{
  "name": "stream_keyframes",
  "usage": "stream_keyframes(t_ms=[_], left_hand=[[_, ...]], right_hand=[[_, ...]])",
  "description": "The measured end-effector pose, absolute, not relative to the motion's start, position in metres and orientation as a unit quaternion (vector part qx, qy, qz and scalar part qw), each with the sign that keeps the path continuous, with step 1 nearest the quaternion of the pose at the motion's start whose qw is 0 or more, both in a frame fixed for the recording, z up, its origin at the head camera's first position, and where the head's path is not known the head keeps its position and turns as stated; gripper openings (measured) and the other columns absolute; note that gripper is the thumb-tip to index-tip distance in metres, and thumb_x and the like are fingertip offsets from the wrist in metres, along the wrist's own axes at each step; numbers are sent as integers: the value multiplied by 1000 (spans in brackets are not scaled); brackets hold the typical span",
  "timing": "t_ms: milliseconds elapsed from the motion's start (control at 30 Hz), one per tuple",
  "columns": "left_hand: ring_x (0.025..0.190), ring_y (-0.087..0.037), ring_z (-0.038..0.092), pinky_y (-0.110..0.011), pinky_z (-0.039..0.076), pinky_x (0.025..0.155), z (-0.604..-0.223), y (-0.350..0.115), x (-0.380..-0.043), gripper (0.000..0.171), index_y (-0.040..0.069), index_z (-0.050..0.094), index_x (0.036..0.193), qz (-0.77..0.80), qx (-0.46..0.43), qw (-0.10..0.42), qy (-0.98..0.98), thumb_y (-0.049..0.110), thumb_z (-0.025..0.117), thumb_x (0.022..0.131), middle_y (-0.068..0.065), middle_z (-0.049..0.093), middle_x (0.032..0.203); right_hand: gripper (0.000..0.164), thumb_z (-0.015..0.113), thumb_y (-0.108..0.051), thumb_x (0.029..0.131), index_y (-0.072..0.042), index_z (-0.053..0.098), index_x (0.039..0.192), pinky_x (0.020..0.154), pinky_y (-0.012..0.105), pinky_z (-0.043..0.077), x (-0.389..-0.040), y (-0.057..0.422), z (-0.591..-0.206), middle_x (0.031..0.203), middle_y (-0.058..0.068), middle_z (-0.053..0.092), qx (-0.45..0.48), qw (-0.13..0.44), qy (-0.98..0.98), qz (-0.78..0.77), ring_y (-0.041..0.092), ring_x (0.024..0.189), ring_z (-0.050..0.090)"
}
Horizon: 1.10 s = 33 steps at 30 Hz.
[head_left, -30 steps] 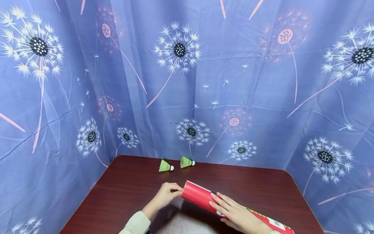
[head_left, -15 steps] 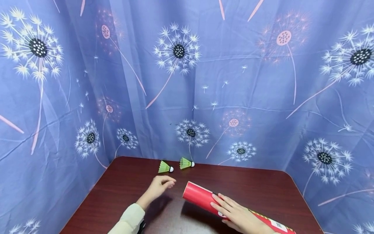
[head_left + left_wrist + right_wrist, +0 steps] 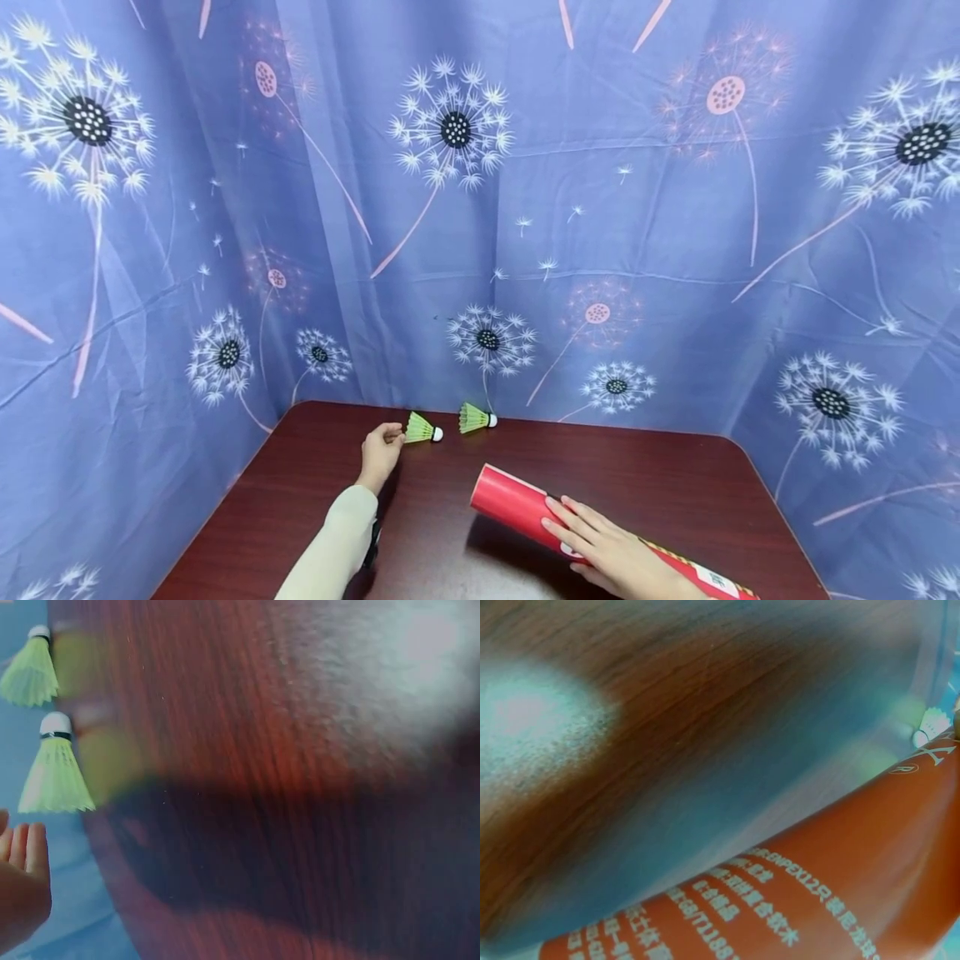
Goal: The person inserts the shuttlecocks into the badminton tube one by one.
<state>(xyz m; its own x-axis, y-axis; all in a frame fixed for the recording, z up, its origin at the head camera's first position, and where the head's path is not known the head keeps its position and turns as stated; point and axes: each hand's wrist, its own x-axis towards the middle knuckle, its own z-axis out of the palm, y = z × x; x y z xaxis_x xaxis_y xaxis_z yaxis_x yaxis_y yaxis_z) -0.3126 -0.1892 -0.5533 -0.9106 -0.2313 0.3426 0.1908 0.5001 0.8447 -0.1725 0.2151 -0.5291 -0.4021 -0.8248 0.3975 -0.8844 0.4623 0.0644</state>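
Two yellow-green shuttlecocks with white heads lie on their sides near the table's back edge in the head view: the left one and the right one. My left hand is at the feathered end of the left one. In the left wrist view, a small gap separates the fingers from that skirt. At the right front, my right hand holds a red shuttlecock tube, fingers across its top. The tube's mouth points to the back left. White printing covers its side in the right wrist view.
The dark red-brown table has rounded back corners. A blue curtain with dandelion prints hangs behind and beside it. A bright light reflection shows on the tabletop in both wrist views.
My left hand has withdrawn from the tube's mouth and moved back and left to the left shuttlecock. The right hand and tube have barely moved.
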Motion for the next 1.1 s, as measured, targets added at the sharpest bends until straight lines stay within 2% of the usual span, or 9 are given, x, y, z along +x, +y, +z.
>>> stream_keyframes(t_ms=[100, 167, 267, 300, 433, 600, 800, 967, 1100], left_hand=[[94, -34, 66, -38, 54, 81, -571, -191, -326, 27, -10, 63, 109, -542, 7, 183, -820, 3, 68, 87, -23, 68, 100], [100, -37, 64, -40, 52, 86, -575, -191, -329, 33, -12, 59, 117, -569, 5, 158, -807, 3, 66, 88, -27, 65, 107], [99, -37, 64, -39, 53, 84, -579, -189, -330, 34, -11, 59, 118, -567, 8, 151, -810, 2, 66, 88, -26, 66, 105], [100, -43, 61, -44, 52, 85, -570, -184, -324, 34, -17, 56, 117, -553, 21, 144, -820, -7, 63, 85, -33, 62, 108], [86, -35, 66, -43, 53, 78, -571, -177, -319, 17, -8, 68, 99, -488, 49, 182, -853, -1, 69, 84, -21, 69, 91], [75, -31, 64, -47, 48, 79, -577, -173, -315, 1, -2, 71, 81, -465, 52, 222, -856, -2, 71, 82, -14, 69, 76], [68, -22, 63, -36, 49, 68, -576, -179, -302, 6, 2, 72, 78, -467, 28, 242, -850, -4, 72, 79, -11, 69, 74], [66, -17, 64, -22, 49, 60, -569, -187, -285, 3, -1, 72, 82, -506, -8, 208, -837, 1, 73, 82, -10, 70, 75], [67, -17, 65, -21, 51, 58, -557, -192, -272, 7, -3, 72, 87, -543, -36, 170, -821, 4, 72, 85, -13, 70, 76]], right_hand=[[77, 75, -31, 85, -11, 36, 148, 114, 17, 8, -171, 216, -529, 153, 13, 32, 512, 191, -833, 79, 31, 136, 35], [79, 76, -31, 83, -12, 36, 148, 113, 17, 8, -171, 215, -529, 154, 12, 31, 510, 189, -835, 80, 30, 136, 35], [81, 78, -29, 81, -12, 36, 149, 113, 17, 8, -171, 215, -531, 154, 11, 31, 508, 184, -838, 80, 29, 136, 34], [82, 78, -29, 81, -13, 35, 149, 113, 17, 7, -171, 216, -531, 154, 11, 30, 505, 179, -841, 78, 28, 137, 33], [78, 75, -31, 84, -11, 36, 148, 113, 17, 6, -171, 217, -532, 153, 13, 32, 513, 185, -834, 80, 29, 136, 33], [78, 75, -32, 84, -10, 36, 148, 114, 17, 5, -171, 217, -532, 153, 14, 32, 516, 185, -833, 78, 30, 135, 34], [80, 76, -31, 83, -13, 34, 149, 113, 17, 4, -171, 218, -532, 154, 12, 31, 509, 180, -838, 79, 29, 136, 34], [78, 74, -34, 84, -12, 36, 149, 113, 16, 4, -171, 219, -533, 153, 12, 32, 513, 189, -834, 78, 29, 134, 36], [78, 74, -34, 84, -12, 36, 148, 113, 17, 6, -172, 218, -531, 153, 12, 32, 514, 192, -833, 76, 29, 135, 34]])
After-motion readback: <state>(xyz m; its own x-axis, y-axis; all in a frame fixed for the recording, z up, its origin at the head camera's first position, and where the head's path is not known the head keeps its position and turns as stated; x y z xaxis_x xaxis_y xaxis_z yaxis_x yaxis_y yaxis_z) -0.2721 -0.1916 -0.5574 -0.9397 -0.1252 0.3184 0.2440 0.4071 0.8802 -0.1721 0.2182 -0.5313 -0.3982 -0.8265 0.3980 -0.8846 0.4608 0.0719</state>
